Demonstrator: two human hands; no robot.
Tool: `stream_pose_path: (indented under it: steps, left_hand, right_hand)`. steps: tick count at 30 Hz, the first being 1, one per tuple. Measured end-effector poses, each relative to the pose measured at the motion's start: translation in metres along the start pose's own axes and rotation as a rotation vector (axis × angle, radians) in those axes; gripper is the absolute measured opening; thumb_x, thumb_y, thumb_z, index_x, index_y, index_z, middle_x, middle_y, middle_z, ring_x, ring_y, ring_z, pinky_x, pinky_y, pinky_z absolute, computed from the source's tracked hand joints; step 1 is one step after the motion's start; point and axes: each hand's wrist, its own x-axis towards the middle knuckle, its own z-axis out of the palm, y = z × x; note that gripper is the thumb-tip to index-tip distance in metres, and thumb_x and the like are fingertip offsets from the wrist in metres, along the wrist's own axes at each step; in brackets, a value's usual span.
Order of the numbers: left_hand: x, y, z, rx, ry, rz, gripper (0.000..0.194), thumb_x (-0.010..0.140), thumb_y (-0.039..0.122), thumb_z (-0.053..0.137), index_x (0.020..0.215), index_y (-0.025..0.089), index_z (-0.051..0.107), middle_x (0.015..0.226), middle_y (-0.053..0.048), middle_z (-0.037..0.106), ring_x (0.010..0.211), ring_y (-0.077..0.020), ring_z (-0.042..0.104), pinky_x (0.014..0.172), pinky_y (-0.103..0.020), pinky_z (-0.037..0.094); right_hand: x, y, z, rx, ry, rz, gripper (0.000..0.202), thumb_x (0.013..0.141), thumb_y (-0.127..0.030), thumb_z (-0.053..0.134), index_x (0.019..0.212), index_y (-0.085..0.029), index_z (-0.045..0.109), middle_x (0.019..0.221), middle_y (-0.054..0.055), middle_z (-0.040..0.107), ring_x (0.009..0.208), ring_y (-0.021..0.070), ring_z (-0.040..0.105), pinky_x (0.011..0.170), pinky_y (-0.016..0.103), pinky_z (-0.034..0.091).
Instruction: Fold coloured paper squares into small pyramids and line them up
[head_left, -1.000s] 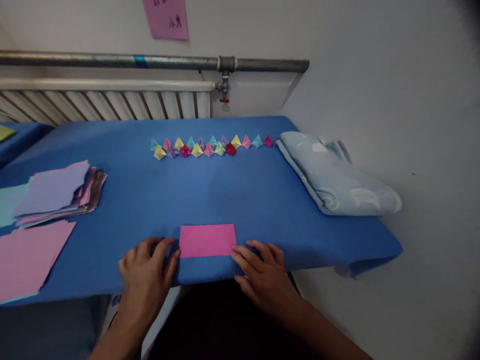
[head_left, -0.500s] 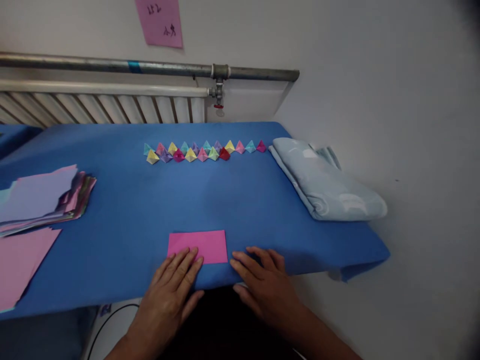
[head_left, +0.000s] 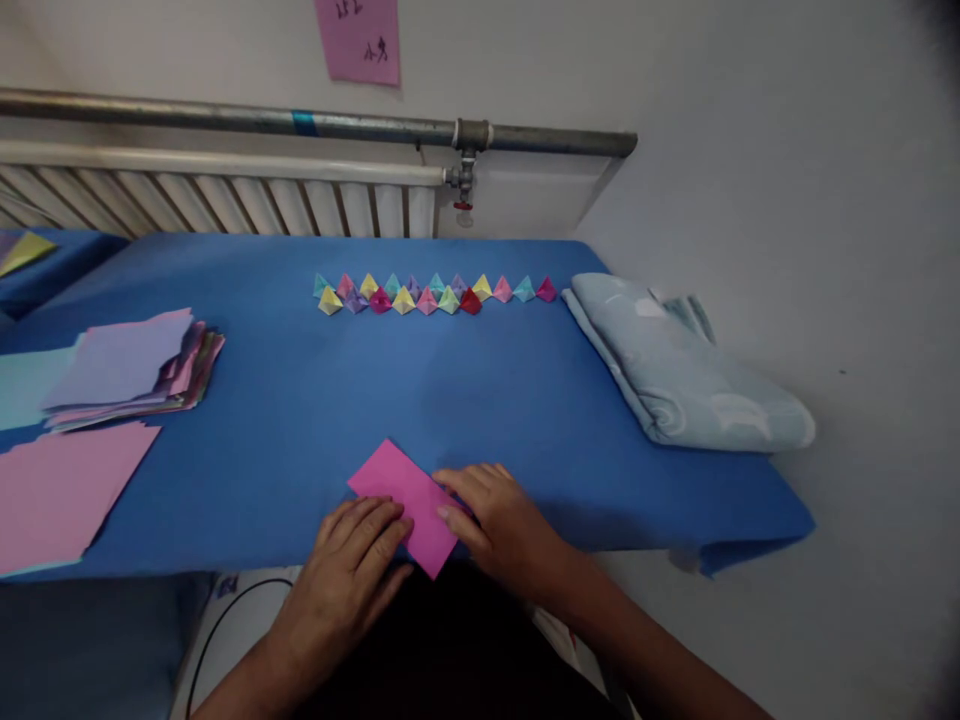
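Observation:
A bright pink sheet of paper (head_left: 409, 492), folded into a rectangle, lies slanted at the table's near edge. My left hand (head_left: 352, 565) rests on its lower left side, fingers stretched out and lying flat. On the right, my right hand (head_left: 499, 520) pinches the paper's right edge between thumb and fingers. Part of the paper is hidden under both hands.
Several small folded paper pieces (head_left: 403, 299) stand in two rows on the blue table cover (head_left: 300, 420). Stacks of coloured paper (head_left: 127, 360) and pink sheets (head_left: 71, 495) lie left. A folded light-blue cloth (head_left: 675, 380) lies right, beside the wall. Behind is a radiator (head_left: 247, 205).
The pink paper has turned clockwise from lying straight to lying slanted. My right hand has come in from beside it and taken hold of its right edge. The camera view has shifted slightly.

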Motion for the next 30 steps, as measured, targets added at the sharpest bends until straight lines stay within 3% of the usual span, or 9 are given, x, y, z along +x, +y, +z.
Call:
stream_pose_path:
  steps: [2, 4, 8, 14, 19, 30]
  left_hand:
    - [-0.003, 0.001, 0.0, -0.034, 0.024, 0.002, 0.028, 0.087, 0.017, 0.056, 0.115, 0.017, 0.056, 0.113, -0.012, 0.065, 0.108, -0.0249, 0.057, 0.092, -0.044, 0.045]
    - [-0.004, 0.002, 0.0, -0.057, 0.025, 0.006, 0.024, 0.087, 0.014, 0.055, 0.111, 0.017, 0.058, 0.11, -0.011, 0.066, 0.106, -0.0239, 0.058, 0.09, -0.042, 0.046]
    - [0.003, 0.003, 0.001, -0.065, 0.023, 0.033, 0.021, 0.089, 0.014, 0.051, 0.106, 0.02, 0.061, 0.106, -0.008, 0.067, 0.101, -0.0215, 0.059, 0.086, -0.038, 0.046]
    - [0.017, 0.008, 0.003, -0.071, 0.045, 0.008, 0.02, 0.091, 0.014, 0.047, 0.102, 0.018, 0.063, 0.099, -0.007, 0.068, 0.093, -0.02, 0.06, 0.08, -0.035, 0.046]
    - [0.014, 0.007, 0.002, -0.088, 0.009, -0.074, 0.019, 0.09, 0.013, 0.049, 0.104, 0.017, 0.062, 0.1, -0.007, 0.067, 0.093, -0.0198, 0.059, 0.081, -0.034, 0.046]
    - [0.022, 0.008, -0.003, -0.2, -0.027, -0.26, 0.016, 0.091, 0.021, 0.048, 0.093, 0.017, 0.063, 0.098, -0.007, 0.061, 0.091, -0.0208, 0.056, 0.08, -0.037, 0.047]
  right_hand:
    - [-0.017, -0.006, -0.003, 0.022, 0.007, 0.021, 0.026, 0.092, -0.026, 0.047, 0.115, -0.018, 0.056, 0.098, 0.006, 0.067, 0.09, 0.0197, 0.058, 0.083, 0.037, 0.041]
    - [-0.032, -0.009, -0.006, 0.024, 0.104, 0.017, 0.028, 0.091, -0.03, 0.05, 0.115, -0.019, 0.055, 0.104, 0.008, 0.064, 0.096, 0.0212, 0.056, 0.085, 0.038, 0.04]
    - [-0.046, -0.007, -0.001, -0.06, 0.133, -0.135, 0.027, 0.083, -0.027, 0.059, 0.11, -0.026, 0.059, 0.116, 0.005, 0.06, 0.107, 0.0225, 0.05, 0.089, 0.038, 0.036]
    - [-0.043, 0.002, 0.016, -0.131, 0.19, -0.121, 0.022, 0.085, -0.022, 0.057, 0.107, -0.025, 0.059, 0.106, 0.001, 0.065, 0.1, 0.0192, 0.051, 0.085, 0.036, 0.033]
    - [-0.042, 0.001, 0.015, -0.039, 0.227, -0.012, 0.016, 0.09, -0.02, 0.05, 0.101, -0.023, 0.061, 0.098, 0.002, 0.066, 0.088, 0.0171, 0.054, 0.079, 0.034, 0.034]
    - [-0.037, 0.001, 0.014, 0.051, 0.299, 0.097, 0.016, 0.092, -0.021, 0.048, 0.091, -0.02, 0.064, 0.101, 0.005, 0.065, 0.092, 0.0177, 0.058, 0.082, 0.034, 0.037]
